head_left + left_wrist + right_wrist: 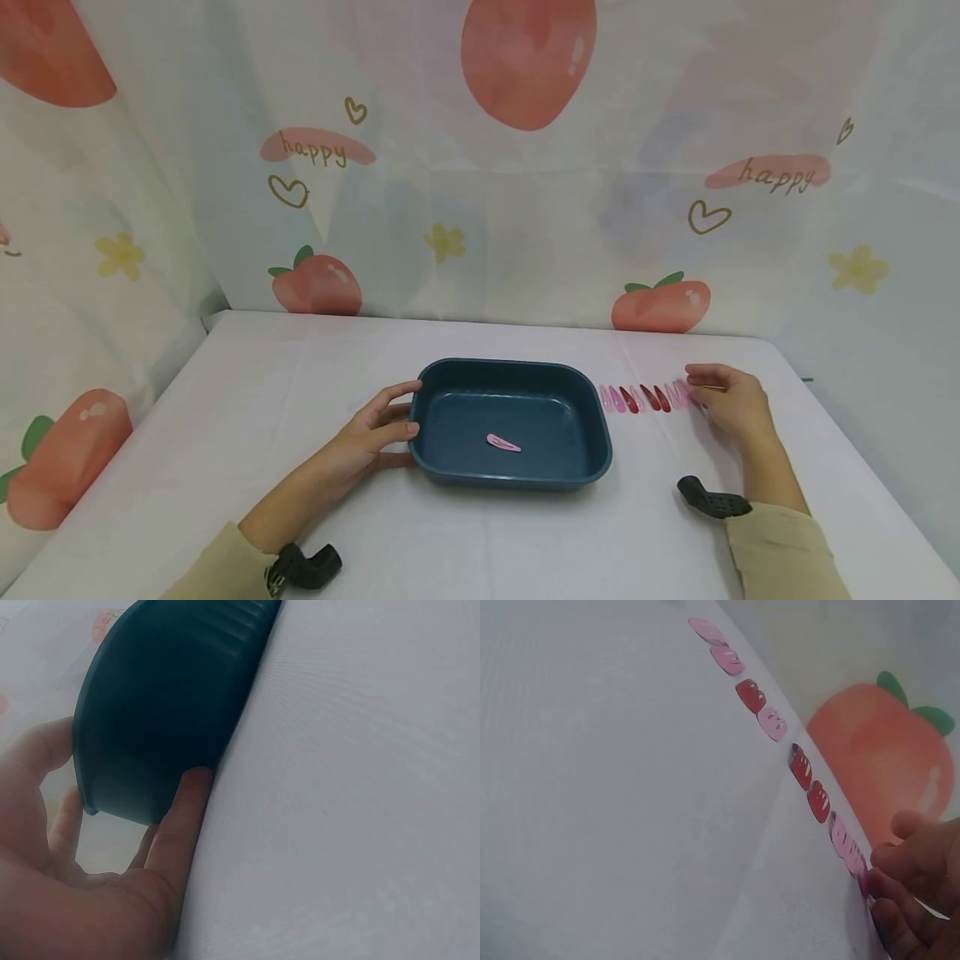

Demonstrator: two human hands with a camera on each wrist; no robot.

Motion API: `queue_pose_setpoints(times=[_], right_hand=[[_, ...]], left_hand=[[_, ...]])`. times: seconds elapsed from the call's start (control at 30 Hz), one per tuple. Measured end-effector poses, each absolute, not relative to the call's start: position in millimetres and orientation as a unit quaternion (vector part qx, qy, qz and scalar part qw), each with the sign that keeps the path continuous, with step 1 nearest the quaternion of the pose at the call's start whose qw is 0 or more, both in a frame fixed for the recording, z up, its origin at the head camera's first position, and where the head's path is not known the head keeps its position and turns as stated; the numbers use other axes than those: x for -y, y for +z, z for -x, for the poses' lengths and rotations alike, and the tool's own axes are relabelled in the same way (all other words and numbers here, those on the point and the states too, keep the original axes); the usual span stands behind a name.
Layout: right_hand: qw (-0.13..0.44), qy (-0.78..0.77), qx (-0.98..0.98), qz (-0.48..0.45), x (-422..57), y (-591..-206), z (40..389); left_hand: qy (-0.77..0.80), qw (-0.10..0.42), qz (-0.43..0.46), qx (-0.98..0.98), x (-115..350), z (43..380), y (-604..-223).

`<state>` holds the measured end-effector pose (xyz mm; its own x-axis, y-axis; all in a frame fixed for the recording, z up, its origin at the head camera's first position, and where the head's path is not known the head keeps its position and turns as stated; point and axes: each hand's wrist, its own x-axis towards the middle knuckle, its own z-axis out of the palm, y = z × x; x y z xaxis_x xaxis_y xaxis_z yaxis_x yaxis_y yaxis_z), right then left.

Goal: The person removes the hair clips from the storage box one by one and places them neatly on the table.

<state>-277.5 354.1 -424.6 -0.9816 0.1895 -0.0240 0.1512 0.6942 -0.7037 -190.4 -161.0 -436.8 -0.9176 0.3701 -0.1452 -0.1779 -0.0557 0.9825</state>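
A dark teal rectangular basin (450, 417) stands on the white table, with one pink hair clip (503, 443) lying inside on its floor. Spread along the basin's left end, the fingers of my left hand (367, 433) touch its rim and outer wall; the left wrist view shows one finger low against the wall. To the right of the basin runs a row of pink and red hair clips (819, 801). At the row's right end, my right hand (731, 404) pinches a purplish hair clip (864, 885), mostly covered by the fingertips.
A white cloth covers the table (330, 358). Behind it hangs a printed curtain (525, 225) with peaches, hearts and flowers, and it continues along the left side. Black wrist bands' mounts (712, 498) stick out inward from both forearms.
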Motion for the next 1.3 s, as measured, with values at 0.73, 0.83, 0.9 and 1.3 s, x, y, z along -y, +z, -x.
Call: queue_pose_setpoints(times=[0.73, 0.83, 0.9, 1.3], right_hand=[[0.047, 0.493, 0.868, -0.047, -291, -369, 260], [0.032, 0.525, 0.846, -0.084, -277, -365, 258], [0.019, 0.548, 0.83, -0.104, -268, -363, 258], [-0.073, 0.615, 0.767, -0.168, -234, -365, 256]], left_hand=[[0.725, 0.191, -0.077, -0.658, 161, 190, -436], [0.725, 0.192, -0.074, -0.658, 161, 189, -436], [0.725, 0.192, -0.073, -0.657, 161, 189, -436], [0.725, 0.19, -0.072, -0.658, 161, 189, -437]])
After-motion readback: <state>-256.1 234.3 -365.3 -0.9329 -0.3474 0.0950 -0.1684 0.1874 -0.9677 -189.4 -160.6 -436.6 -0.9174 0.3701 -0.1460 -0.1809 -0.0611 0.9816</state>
